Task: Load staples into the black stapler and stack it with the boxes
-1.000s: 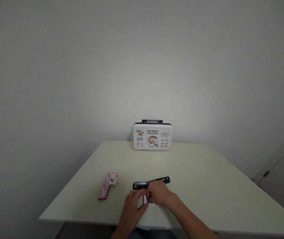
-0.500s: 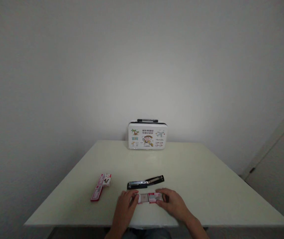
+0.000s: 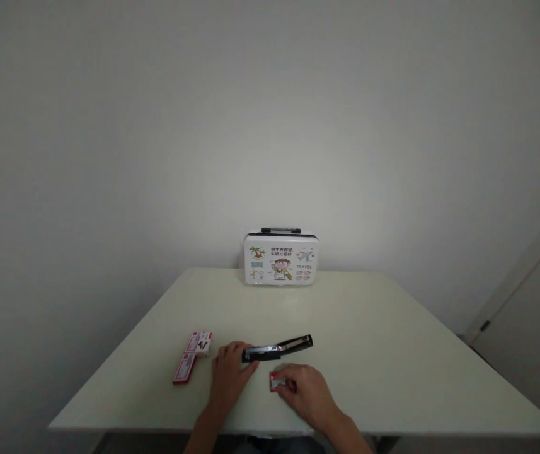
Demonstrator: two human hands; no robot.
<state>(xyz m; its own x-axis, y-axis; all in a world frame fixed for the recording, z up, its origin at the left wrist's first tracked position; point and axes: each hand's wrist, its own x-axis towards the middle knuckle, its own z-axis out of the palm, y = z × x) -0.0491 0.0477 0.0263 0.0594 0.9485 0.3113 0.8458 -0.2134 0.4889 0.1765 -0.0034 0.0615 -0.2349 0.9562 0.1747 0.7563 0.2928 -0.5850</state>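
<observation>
A black stapler (image 3: 278, 347) lies open on the pale table (image 3: 392, 353). My left hand (image 3: 229, 372) rests at the stapler's left end, fingers touching it. My right hand (image 3: 304, 389) lies flat on the table just right of it, covering most of a small red and white staple box (image 3: 274, 381), of which only the left end shows. To the left lie two more small red boxes, one (image 3: 199, 343) with its lid open and one (image 3: 184, 369) closed.
A white lunch-box-style case (image 3: 280, 259) with cartoon pictures and a black handle stands upright at the table's far edge against the wall. A door (image 3: 529, 353) shows at the right.
Both hands held the small box between them half a second ago. Now my left hand has moved up and left to the stapler's end, and my right hand covers the box alone.
</observation>
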